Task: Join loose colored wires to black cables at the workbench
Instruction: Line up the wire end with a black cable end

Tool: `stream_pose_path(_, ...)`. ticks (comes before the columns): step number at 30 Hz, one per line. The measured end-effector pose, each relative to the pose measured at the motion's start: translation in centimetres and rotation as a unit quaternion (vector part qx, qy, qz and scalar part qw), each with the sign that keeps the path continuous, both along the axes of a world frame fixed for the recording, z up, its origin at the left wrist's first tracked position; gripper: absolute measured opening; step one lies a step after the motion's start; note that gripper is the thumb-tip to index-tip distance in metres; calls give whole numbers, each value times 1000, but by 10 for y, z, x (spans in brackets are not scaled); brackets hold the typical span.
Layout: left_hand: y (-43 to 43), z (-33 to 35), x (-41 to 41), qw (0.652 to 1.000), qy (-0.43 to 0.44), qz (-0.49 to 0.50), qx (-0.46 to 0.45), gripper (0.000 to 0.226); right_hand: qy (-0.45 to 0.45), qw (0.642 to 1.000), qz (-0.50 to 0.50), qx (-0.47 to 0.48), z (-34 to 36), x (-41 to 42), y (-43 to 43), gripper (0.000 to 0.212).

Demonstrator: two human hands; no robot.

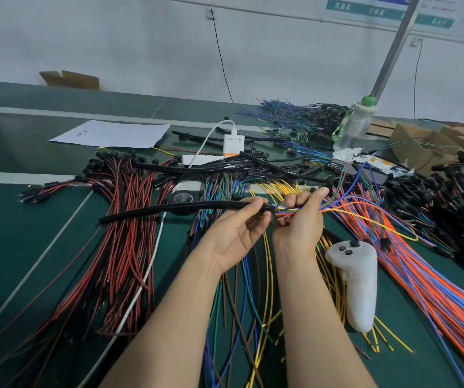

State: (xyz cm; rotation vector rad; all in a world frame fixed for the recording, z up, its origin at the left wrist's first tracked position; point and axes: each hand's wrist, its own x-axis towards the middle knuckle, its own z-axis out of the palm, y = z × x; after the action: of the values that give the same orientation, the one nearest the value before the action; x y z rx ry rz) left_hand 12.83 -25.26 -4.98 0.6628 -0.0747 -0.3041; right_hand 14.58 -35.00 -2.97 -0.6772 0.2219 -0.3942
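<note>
Above the green-topped workbench (43, 247) the left hand (233, 233) pinches a long black rubber cable (169, 210); the right hand (301, 219) grips thin coloured wires (365, 211) at its mouth; heaps beside await joining.

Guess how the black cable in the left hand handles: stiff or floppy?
Probably semi-stiff: the black cable runs nearly straight out from the left hand, with only a slight droop. Its sheath looks glossy, so it may slip in a light pinch. Likely light: that hand seems to carry it from one end. The right hand grips the colored wires at its end.
</note>
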Motion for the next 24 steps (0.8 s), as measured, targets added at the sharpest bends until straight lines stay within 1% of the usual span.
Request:
stream_pose_path(6, 1, 0, 0, 1000, -11, 7, -13, 10, 3, 1000, 2, -13, 0, 0, -1, 54)
stream_pose_path(10, -1, 0, 2, 999, -21, 30, -14, 17, -1, 1000, 1, -14, 1, -1, 0, 52)
stream_pose_path(16, -3, -2, 0, 999, -40, 7, 32, 6, 3, 1000, -10, -16, 1, 0, -2, 51)
stream_pose_path(21, -2, -2, 0, 998, -31, -11, 51, 16, -4, 1000, -15, 13, 0, 2, -3, 52)
stream_pose_path(24, -2, -2, -1, 998, -21, -22, 59, 11, -13, 999, -25, 23, 0, 2, -2, 52)
